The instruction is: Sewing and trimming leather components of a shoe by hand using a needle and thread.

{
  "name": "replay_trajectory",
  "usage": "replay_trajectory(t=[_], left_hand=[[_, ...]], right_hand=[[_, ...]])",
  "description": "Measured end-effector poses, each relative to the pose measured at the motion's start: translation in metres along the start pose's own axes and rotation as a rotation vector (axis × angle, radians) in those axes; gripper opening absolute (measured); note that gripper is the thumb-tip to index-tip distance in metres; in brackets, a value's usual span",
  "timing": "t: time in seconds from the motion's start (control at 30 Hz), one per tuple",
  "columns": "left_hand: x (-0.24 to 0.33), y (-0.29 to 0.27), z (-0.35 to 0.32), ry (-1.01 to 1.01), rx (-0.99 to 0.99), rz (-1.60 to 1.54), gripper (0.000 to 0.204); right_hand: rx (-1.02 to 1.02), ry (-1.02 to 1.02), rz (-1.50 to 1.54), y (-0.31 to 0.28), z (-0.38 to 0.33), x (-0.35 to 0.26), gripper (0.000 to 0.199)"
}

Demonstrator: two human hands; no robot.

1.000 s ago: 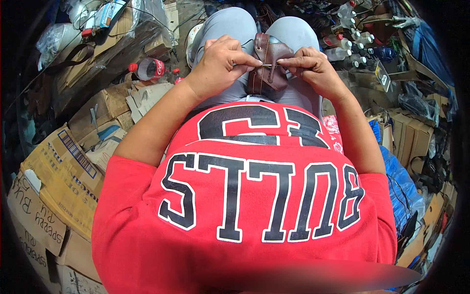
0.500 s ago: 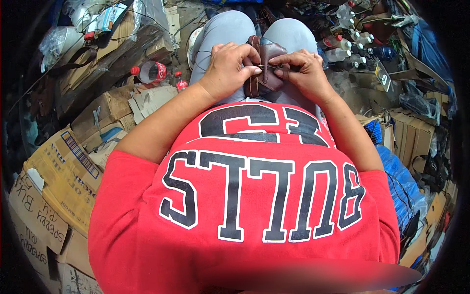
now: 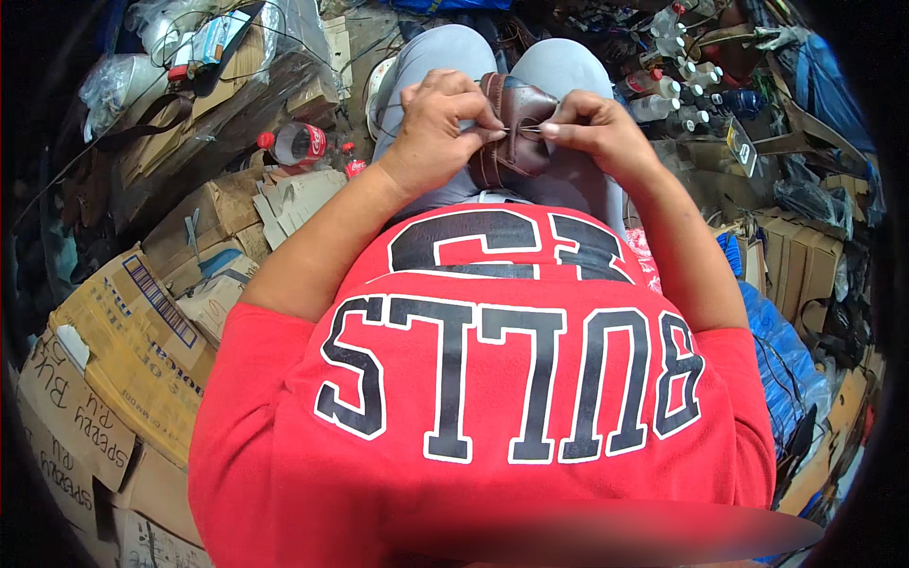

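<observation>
A brown leather shoe [image 3: 532,102] sits between my knees, its light-stitched sole edge [image 3: 490,142] facing left. My left hand [image 3: 445,118] is closed in a pinch at the seam by the sole edge; what lies in its fingertips is too small to make out. On the other side of the seam, my right hand [image 3: 597,134] pinches a thin needle [image 3: 530,129] between thumb and forefinger. The needle points left across the shoe's upper, toward my left fingertips. A thin dark thread loops beside my left hand.
Cardboard boxes [image 3: 123,350] pile up at the left, near a red-capped bottle [image 3: 295,143]. Several small bottles [image 3: 653,106] stand or lie at the far right. Blue plastic sheeting [image 3: 781,360] and more cardboard [image 3: 795,256] are at my right.
My right hand has drawn slightly to the right, away from my left hand, and the needle now shows between them. The shoe stays between my knees.
</observation>
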State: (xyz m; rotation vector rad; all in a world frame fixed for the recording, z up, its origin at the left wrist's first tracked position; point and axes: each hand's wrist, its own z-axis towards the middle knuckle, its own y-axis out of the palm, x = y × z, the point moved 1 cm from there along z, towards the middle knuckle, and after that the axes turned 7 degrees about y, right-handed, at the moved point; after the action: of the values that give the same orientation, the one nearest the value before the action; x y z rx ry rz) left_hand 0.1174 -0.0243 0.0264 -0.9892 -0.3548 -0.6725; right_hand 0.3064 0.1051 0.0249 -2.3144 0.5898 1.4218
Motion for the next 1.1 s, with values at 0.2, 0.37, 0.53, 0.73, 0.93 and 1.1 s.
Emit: replay_trajectory(t=[0.2,0.37,0.53,0.73,0.93,1.1], left_hand=[[0.006,-0.014,-0.007,-0.143,-0.161,-0.006,0.011],[0.027,-0.013,0.014,-0.035,-0.514,0.269,0.013],[0.022,-0.009,0.013,0.090,-0.507,0.311,0.014],[0.000,-0.042,-0.015,0.013,-0.507,0.318,0.016],[-0.064,-0.125,-0.080,-0.742,0.012,-0.467,0.006],[-0.025,-0.095,0.006,-0.345,0.474,-1.102,0.003]], right_hand=[[-0.014,-0.039,-0.419,-0.014,-0.010,-0.021,0.009],[0.067,-0.508,-1.145,0.015,-0.014,-0.042,0.012],[0.031,-0.448,-1.304,0.016,-0.009,-0.040,0.009],[0.117,-0.409,-1.295,-0.028,-0.022,-0.014,0.007],[0.244,0.008,-0.095,-0.107,-0.052,0.013,0.015],[-0.062,-0.391,0.923,-0.053,-0.011,-0.015,0.018]])
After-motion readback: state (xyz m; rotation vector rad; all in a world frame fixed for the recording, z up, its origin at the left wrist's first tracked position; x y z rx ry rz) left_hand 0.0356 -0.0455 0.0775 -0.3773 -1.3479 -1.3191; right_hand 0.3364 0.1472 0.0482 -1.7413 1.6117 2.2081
